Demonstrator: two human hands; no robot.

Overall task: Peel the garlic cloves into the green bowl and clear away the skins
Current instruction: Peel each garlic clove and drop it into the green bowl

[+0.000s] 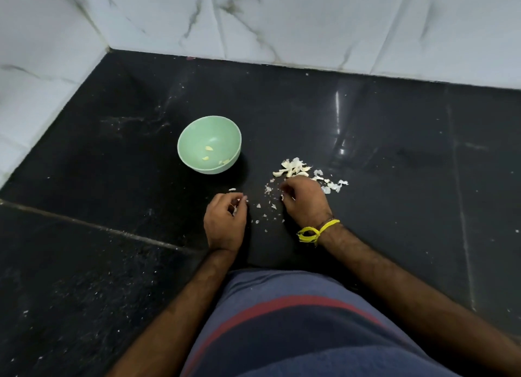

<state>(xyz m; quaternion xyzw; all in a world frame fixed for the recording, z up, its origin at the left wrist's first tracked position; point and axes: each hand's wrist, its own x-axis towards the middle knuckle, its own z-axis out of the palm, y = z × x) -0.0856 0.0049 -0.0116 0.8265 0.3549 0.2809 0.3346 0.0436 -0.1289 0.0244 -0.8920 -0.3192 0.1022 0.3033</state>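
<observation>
Head view: both hands low on the black tabletop, among garlic skins.
Left hand [224, 224] has fingers curled round pale skin scraps; right hand [304, 199] is curled, contents not discernible. Green bowl [209, 144], toward the back-left corner, holds peeled cloves [209, 148]. Skin pile [294, 168] lies just beyond the right hand.
</observation>
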